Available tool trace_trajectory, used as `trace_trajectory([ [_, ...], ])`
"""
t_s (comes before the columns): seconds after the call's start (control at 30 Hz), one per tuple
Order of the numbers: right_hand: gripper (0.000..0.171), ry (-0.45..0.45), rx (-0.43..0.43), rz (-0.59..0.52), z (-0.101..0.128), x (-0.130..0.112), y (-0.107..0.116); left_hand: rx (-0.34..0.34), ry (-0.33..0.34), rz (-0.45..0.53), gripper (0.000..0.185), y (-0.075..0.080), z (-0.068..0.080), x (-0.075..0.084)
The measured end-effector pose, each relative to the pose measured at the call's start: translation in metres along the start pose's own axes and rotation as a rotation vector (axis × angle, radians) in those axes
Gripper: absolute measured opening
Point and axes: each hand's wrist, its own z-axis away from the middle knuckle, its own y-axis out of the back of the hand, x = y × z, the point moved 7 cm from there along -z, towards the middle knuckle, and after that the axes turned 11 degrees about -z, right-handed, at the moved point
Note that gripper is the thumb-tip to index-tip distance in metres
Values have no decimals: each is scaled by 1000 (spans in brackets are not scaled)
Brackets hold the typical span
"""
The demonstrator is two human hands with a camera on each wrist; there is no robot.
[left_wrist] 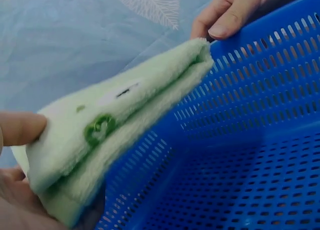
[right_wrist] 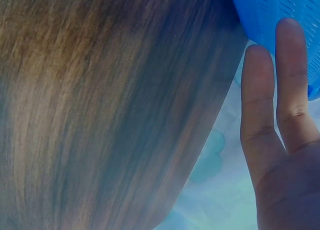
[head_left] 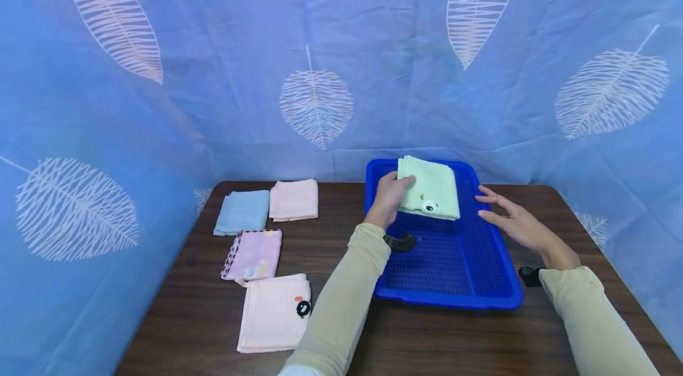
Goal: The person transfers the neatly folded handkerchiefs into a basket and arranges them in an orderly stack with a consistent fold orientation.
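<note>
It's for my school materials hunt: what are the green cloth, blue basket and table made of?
The green cloth looks like soft terry, perhaps cotton: its folded surface is fuzzy. The blue basket seems to be smooth, slightly shiny plastic, with regular rows of slots. The table looks like smooth brown wood, from its streaky grain, but could be a wood-look print.
</note>
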Motion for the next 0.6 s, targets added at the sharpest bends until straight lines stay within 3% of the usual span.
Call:
trace_trajectory([
  [0.33, 66, -1, 8, -1, 0, 0, 1, -109, 27, 82, 31, -11, -3, -6],
  [0.6, 64, 20, 4, 4, 2, 0, 1, -77, 39, -13, 27, -9, 0, -13],
])
